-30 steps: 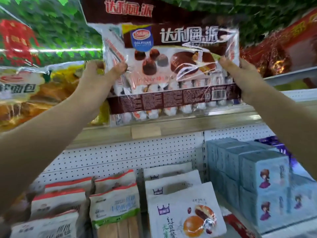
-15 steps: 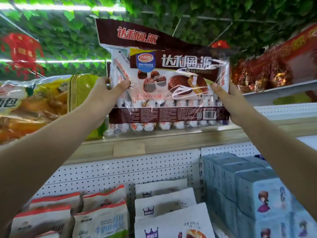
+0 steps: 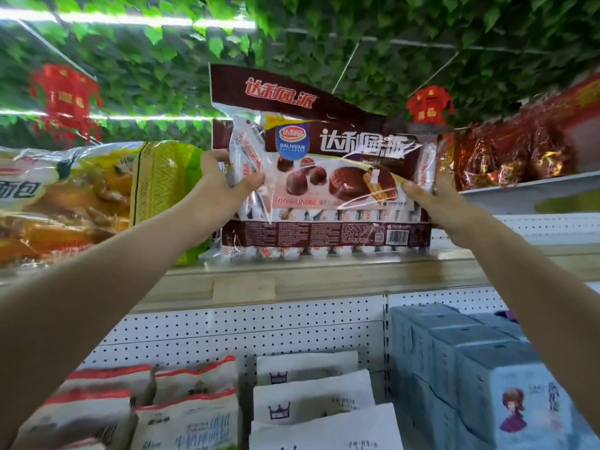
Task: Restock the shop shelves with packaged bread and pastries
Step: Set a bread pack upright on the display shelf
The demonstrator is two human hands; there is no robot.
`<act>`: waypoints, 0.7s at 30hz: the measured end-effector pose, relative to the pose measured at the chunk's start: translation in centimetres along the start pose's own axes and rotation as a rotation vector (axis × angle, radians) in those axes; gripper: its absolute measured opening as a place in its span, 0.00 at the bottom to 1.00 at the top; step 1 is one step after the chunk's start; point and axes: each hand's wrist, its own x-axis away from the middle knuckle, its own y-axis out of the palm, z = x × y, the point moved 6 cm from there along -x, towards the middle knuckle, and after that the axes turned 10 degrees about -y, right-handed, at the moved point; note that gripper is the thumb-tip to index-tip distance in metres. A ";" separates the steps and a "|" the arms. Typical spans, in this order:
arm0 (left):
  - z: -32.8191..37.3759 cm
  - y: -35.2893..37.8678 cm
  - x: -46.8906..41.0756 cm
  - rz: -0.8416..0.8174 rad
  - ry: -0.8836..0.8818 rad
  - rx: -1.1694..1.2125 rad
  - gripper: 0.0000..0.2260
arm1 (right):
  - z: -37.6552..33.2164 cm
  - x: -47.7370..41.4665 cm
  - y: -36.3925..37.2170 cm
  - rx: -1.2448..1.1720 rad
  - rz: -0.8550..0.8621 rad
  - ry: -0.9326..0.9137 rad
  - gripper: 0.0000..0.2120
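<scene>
At the far left a yellow bread bag (image 3: pixel 81 203) is laid on the wooden shelf (image 3: pixel 324 280). Beside it, the chocolate pie pack (image 3: pixel 328 190) is held upright on that shelf, its left edge pinched in the grip of the left hand (image 3: pixel 220 190) and its right edge clasped by the right hand (image 3: pixel 436 206). Red foil packs (image 3: pixel 506 157) are seen to its right.

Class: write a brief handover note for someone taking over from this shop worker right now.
Left hand: grips the chocolate pie bag at its left edge.
Right hand: grips its right edge.
Bag upright at the front of the top shelf, before an identical bag, between yellow bread bags and red packs.
Done: bag brought to its slot.
Left: seat it, let go, restock further.
</scene>
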 end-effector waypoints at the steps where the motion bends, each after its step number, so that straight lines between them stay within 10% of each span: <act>1: 0.0 0.0 0.0 -0.002 0.005 -0.009 0.21 | 0.0 0.2 0.1 0.013 -0.008 0.011 0.35; 7: 0.9 -0.6 0.4 0.061 0.156 -0.155 0.32 | -0.4 0.0 1.2 0.145 -0.098 -0.026 0.59; 12: 1.4 0.7 2.2 0.159 0.702 -1.043 0.44 | 0.4 0.7 2.5 0.418 -0.228 -0.068 0.66; 21: -0.7 2.4 1.4 -0.056 0.538 -1.372 0.48 | 0.9 0.4 2.4 0.539 -0.296 -0.051 0.65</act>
